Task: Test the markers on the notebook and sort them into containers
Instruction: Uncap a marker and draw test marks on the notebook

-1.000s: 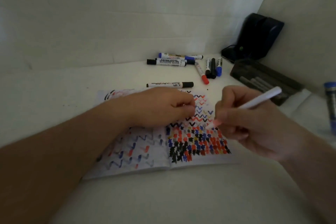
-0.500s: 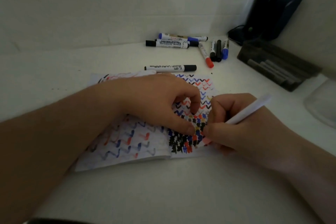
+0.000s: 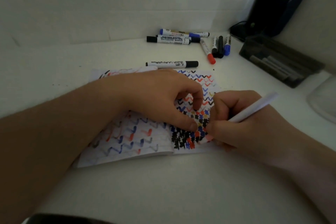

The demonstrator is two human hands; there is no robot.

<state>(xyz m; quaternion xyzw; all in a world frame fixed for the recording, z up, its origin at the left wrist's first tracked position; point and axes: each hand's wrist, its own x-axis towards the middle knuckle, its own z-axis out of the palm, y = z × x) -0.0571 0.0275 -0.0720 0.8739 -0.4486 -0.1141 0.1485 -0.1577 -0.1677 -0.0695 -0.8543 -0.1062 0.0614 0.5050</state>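
Fingers grip a pen; label reads "WHITEBOARD MARKER".

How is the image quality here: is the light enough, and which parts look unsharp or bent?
Head view: light is dim and grey, no glare; the white marker barrel in the right hand is slightly smeared; the dark rectangular tray at the right edge is soft; the wide-angle lens swells both forearms; the open scribbled notebook stays readable.
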